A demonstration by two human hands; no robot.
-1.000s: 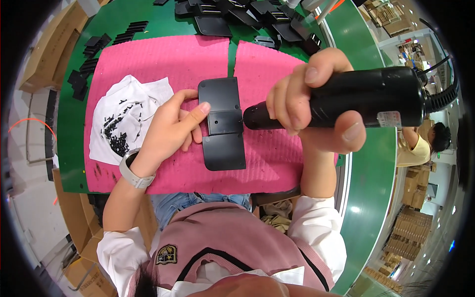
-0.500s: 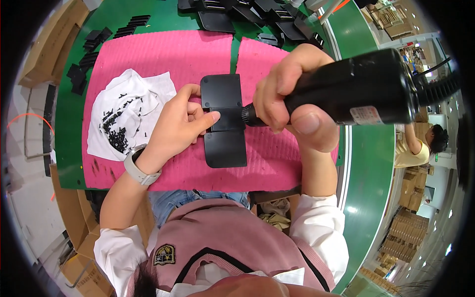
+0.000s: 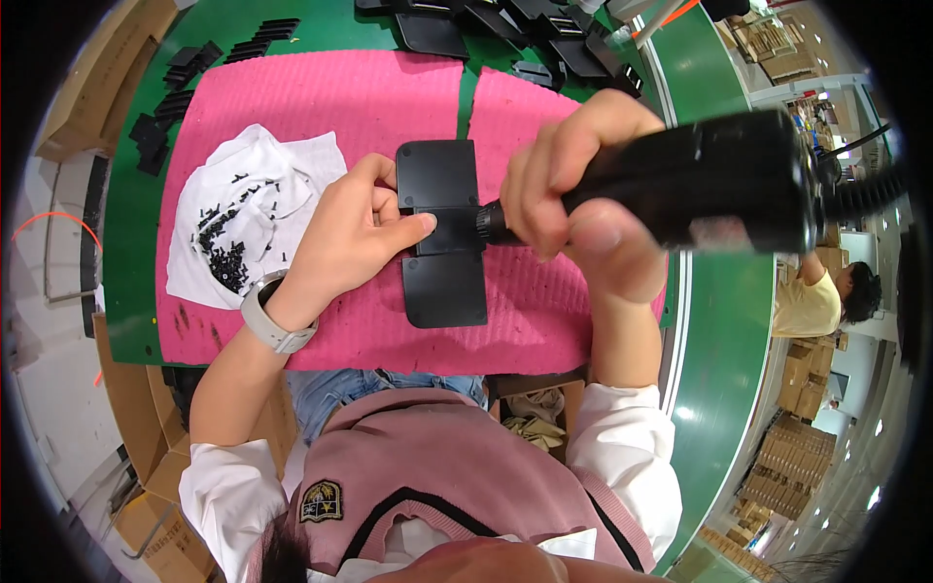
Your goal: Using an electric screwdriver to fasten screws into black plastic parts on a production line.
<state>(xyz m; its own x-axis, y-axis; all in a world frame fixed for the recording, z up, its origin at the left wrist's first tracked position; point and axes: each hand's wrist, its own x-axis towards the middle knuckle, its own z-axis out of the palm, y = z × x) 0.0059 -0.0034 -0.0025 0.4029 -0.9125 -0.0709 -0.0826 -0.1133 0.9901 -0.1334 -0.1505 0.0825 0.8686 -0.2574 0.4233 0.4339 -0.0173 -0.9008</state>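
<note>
A black plastic part with two flat flaps (image 3: 442, 289) joined by a narrower middle lies on a pink mat. My left hand (image 3: 355, 233) is closed on the part's left edge, thumb over the middle section and fingers behind it. In my right hand (image 3: 573, 185) is a black electric screwdriver (image 3: 719, 185), its cable running off to the right. The screwdriver's ribbed nose meets the middle of the part at its right side; the bit's tip is hidden. To the left of my left hand, a white cloth (image 3: 316, 165) carries a heap of small black screws (image 3: 228, 264).
The pink mat (image 3: 544, 321) covers part of a green table (image 3: 136, 291). Black plastic pieces (image 3: 437, 34) are piled at the back, and small black strips (image 3: 262, 39) lie at the back left. A cardboard box (image 3: 107, 78) stands far left. At right, another person (image 3: 816, 301) works among cartons.
Both hands and the part keep nearly the same places. The back end of the screwdriver has dropped slightly and blurred. The whole view has shifted a little.
</note>
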